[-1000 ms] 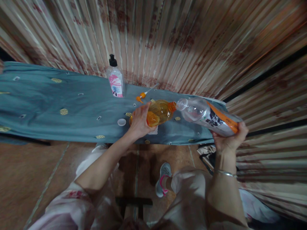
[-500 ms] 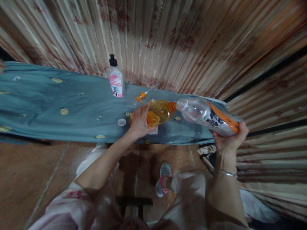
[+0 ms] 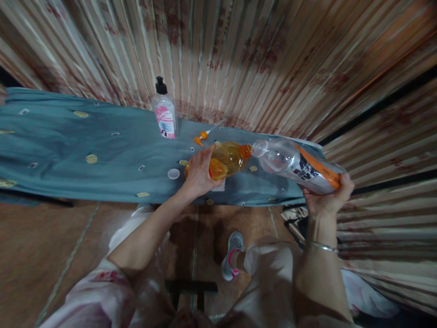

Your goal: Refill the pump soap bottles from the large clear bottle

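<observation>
1. Meeting mouth to mouth, or very nearly, are the amber bottle [image 3: 230, 157] and the clear bottle [image 3: 278, 157]; whether the rims touch or stand just apart, I cannot tell. This is the relation that matters most.
2. The amber bottle's long axis runs left to right, its neck pointing right and slightly far. The clear bottle slants the other way, mouth left and far, base right and near.
3. The left hand [image 3: 200, 171] grasps the amber bottle around its body, so the neck lies to the right of the fingers. This hand is nearer the meeting point.
4. The right hand [image 3: 327, 196] grips the clear bottle by its base end, with the mouth well to the left of the hand.
5. On the blue-green cloth [image 3: 119, 177], an orange pump head [image 3: 204, 135] lies just far of the left hand; a white cap [image 3: 173, 174] lies to its left.
</observation>
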Tool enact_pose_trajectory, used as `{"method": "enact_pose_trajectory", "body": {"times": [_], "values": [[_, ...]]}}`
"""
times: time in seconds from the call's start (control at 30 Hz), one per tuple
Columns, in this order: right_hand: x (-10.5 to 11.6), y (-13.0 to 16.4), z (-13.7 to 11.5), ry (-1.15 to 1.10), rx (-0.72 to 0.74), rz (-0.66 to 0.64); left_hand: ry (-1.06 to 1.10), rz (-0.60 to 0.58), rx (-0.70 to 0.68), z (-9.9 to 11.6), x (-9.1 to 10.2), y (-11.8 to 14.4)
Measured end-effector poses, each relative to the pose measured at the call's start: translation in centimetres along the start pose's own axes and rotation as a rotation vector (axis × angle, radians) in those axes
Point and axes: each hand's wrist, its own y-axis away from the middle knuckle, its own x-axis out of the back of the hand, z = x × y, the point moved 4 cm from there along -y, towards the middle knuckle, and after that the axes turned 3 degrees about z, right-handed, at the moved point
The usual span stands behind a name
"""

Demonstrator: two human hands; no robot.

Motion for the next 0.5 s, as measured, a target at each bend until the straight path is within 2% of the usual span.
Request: {"method": "enact_pose_trajectory", "body": {"times": [0.5], "values": [[0.08, 0.05, 0.04, 0.001, 0.002, -0.009, 0.01, 0.001, -0.003, -0.2, -0.23, 0.01]]}}
